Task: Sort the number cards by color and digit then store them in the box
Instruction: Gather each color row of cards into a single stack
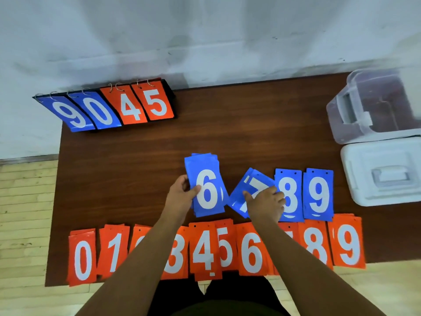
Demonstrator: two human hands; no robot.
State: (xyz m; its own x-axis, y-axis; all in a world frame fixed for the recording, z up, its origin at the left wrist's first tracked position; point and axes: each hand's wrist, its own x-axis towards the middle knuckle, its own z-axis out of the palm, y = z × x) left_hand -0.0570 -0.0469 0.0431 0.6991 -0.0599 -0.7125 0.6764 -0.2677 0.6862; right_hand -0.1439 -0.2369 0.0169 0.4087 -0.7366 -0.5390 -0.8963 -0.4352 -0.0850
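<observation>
Looking down from my head, I see a brown table (141, 156) with my two arms reaching over its near edge. My left hand (182, 192) grips a stack of blue cards (206, 185) by its left edge, thumb pressed on the face beside the white 6 on the top card, fingers curled behind — the stack looks raised off the table and slightly fanned at the top. My right hand (266, 202) lies palm-down on a tilted pile of blue 7 cards (248, 190), fingers spread over it and pressing rather than closed around it; the fingertips reach the left edge of the blue 8 pile (289, 195). Just beside that sits the blue 9 pile (318, 193), both upright and flat on the table. Along the near edge runs a row of orange card piles (250, 252), 0 through 9 from left to right, some overlapping their neighbours; my forearms cover the 2 and most of the 7. At the far left corner a flip scoreboard (109, 108) stands showing blue 9 and 0, orange 4 and 5, hung on metal rings. At the right edge sits a clear plastic box (341, 117), open, and just in front of it its white lid (360, 160) lies flat — well apart from the cards in my hands.
</observation>
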